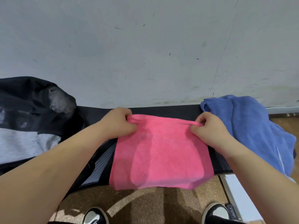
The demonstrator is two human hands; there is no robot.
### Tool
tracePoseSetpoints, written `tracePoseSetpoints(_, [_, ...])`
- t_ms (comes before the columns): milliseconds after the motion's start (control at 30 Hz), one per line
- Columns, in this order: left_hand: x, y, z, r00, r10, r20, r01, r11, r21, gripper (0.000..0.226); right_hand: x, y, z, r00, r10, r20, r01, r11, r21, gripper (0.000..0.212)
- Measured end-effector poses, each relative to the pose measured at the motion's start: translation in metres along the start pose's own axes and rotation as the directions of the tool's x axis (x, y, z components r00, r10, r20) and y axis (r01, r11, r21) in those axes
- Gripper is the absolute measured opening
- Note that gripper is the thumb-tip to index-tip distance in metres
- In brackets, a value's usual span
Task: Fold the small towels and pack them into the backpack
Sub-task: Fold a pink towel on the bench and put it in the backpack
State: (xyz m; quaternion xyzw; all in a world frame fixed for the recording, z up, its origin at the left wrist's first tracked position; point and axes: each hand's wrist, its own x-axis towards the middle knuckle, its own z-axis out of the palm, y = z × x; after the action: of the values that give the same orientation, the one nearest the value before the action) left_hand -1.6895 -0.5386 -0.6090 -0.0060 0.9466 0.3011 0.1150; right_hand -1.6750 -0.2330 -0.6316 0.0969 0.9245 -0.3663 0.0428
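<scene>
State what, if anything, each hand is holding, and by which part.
Both hold the pink towel by its far edge: the left hand pinches the far left corner, the right hand the far right corner.

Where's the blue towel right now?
In the head view the blue towel lies crumpled at the right end of the black bench, just right of the right hand and the pink towel it grips.
</scene>
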Motion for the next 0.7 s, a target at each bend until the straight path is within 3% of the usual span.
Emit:
tracePoseSetpoints(67, [-0.002, -0.001, -0.007, 1.000, -0.021, -0.017, 0.018, 0.984, -0.178, 0.014, -0.001, -0.004, -0.004, 1.000, 0.019, -0.008, -0.016, 0.978, 0.206, 0.015])
tracePoseSetpoints(133, [-0.008, -0.005, -0.016, 0.999, -0.038, 0.014, 0.041, 0.933, -0.358, 0.021, -0.004, -0.008, -0.010, 0.999, 0.044, 0.009, -0.045, 0.921, 0.388, 0.020])
tracePoseSetpoints(267, [-0.030, -0.011, -0.033, 0.999, -0.044, -0.002, 0.035, 0.810, -0.586, 0.022, -0.012, -0.015, -0.026, 0.996, 0.043, 0.079, -0.080, 0.826, 0.558, 0.020])
tracePoseSetpoints(500, [-0.086, -0.006, -0.061, 0.994, -0.004, -0.112, -0.065, 0.796, -0.602, 0.019, -0.045, -0.026, -0.055, 0.991, -0.063, 0.121, -0.055, 0.625, 0.778, 0.017])
tracePoseSetpoints(700, [-0.131, 0.014, -0.070, 0.972, 0.020, -0.235, -0.162, 0.780, -0.604, 0.025, -0.075, -0.034, -0.075, 0.996, -0.086, 0.004, 0.038, 0.488, 0.872, 0.014])
